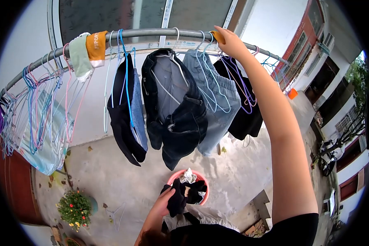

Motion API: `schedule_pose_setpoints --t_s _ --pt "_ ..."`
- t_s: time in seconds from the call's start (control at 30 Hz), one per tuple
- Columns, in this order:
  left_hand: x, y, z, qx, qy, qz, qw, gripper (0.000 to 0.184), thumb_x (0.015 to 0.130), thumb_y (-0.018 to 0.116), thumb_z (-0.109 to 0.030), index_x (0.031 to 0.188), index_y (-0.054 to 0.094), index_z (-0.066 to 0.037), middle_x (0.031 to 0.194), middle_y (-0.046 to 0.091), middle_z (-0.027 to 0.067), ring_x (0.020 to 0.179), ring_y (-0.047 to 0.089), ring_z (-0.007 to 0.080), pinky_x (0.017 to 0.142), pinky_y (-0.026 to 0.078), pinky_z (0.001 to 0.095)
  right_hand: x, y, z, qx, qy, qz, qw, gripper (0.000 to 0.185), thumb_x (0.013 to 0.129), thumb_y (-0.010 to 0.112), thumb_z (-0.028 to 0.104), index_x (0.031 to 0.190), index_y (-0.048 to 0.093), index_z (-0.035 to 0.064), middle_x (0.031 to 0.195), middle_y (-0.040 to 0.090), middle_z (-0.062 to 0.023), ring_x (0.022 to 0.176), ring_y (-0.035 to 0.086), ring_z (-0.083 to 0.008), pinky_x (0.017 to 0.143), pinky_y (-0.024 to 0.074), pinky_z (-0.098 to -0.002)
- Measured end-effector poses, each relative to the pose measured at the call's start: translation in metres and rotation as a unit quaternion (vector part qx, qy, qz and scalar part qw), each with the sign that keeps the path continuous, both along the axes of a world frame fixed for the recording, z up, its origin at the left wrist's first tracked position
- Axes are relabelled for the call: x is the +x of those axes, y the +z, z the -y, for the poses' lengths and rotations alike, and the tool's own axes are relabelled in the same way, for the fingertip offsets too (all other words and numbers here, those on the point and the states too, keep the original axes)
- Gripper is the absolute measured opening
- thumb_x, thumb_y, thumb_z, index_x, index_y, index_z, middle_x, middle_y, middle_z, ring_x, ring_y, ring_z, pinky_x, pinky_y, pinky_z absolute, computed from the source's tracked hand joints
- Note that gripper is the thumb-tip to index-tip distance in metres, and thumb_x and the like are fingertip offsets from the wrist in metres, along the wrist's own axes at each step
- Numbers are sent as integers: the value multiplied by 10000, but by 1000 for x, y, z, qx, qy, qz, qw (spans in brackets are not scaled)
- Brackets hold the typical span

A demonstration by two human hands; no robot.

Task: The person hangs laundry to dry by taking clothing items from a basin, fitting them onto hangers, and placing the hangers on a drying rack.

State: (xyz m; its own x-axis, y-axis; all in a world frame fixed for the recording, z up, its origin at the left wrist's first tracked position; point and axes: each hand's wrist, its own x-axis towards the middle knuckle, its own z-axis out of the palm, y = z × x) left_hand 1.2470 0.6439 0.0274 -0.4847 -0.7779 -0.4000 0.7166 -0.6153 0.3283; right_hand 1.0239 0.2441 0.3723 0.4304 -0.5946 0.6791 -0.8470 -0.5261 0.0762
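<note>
My right hand (233, 44) is raised to the metal rail (151, 33), its fingers closed on a small mustard-orange cloth (218, 37) at the bar. The cloth is mostly hidden, so I cannot tell its kind. Low in the middle, my left hand (166, 201) grips a bunched black cloth (177, 201), possibly socks. Behind it a pink basin (207, 190) holds crumpled black and white laundry. Near my right hand hang light blue denim shorts (217, 94) and a black garment (244, 119). Dark jeans (184, 127) hang farther left.
An orange sock (95, 46) and a pale green sock (79, 57) drape over the rail. Many hangers (36, 110) crowd its left end, others its right. A flowering plant (74, 208) and a fallen hanger (118, 216) are on the concrete floor. Windows (110, 18) lie behind the rail.
</note>
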Motion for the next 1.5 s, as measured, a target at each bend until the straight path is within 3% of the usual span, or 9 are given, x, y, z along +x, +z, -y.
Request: schedule_pose_setpoints --t_s 0.13,0.3,0.37,0.47,0.87,1.0,1.17,1.33,1.5 --pt "-1 -7 -9 3 10 4 1000 202 965 465 -205 1086 496 -47 900 605 110 803 625 258 676 523 393 6 -18 -10 -27 27 -26 999 553 750 533 63 1297 463 108 1134 578 -146 1072 548 -340 876 470 -409" --pt "0 -16 -20 13 31 8 999 217 963 468 -195 1108 497 -36 910 610 103 808 628 249 685 529 381 27 -35 -58 -185 -5 15 983 304 767 581 155 1051 565 47 906 601 -144 744 620 -331 638 505 -429" --pt "0 -13 -26 7 38 15 999 226 962 470 -191 1120 498 -33 922 611 103 826 630 251 699 533 386 42 -37 -96 81 -140 4 987 320 831 550 316 855 653 14 836 657 -162 779 648 -334 678 521 -420" --pt "2 -13 -30 8 37 28 999 252 961 471 -193 1154 488 -32 941 613 112 846 634 262 715 537 397 39 -60 -107 236 -235 -110 936 405 785 600 413 907 681 35 893 676 -150 851 661 -315 740 530 -402" --pt "3 -12 -46 -45 37 10 998 306 964 462 -203 1212 461 -25 986 611 154 843 638 281 730 537 401 17 -126 -80 352 -90 17 932 247 702 642 246 853 622 52 914 659 -168 878 644 -303 770 509 -387" --pt "-1 0 -50 -31 40 25 998 261 963 458 -188 1162 488 -22 970 615 135 839 635 268 729 533 389 20 -129 -100 521 -29 229 822 149 775 612 205 838 605 70 812 611 -69 787 644 -236 618 533 -388" --pt "-6 -8 -55 -11 36 16 999 233 958 466 -183 1124 502 -26 944 615 111 853 633 256 739 531 385 15 -120 -107 600 49 412 684 237 883 353 68 947 581 68 823 561 -63 735 643 -172 537 488 -315" --pt "-17 -9 -54 -26 17 14 999 286 942 477 -163 1185 484 -12 1040 601 117 927 621 244 790 518 363 7 -98 -113 503 81 450 734 260 867 357 69 952 602 77 779 549 -22 545 457 -91 525 402 -239" --pt "-28 11 -47 -131 -8 108 985 469 867 462 -108 1299 391 59 1127 579 133 1041 580 220 911 458 337 -32 -92 -170 468 124 410 773 205 885 433 145 938 616 69 781 544 3 653 446 -66 578 402 -212"
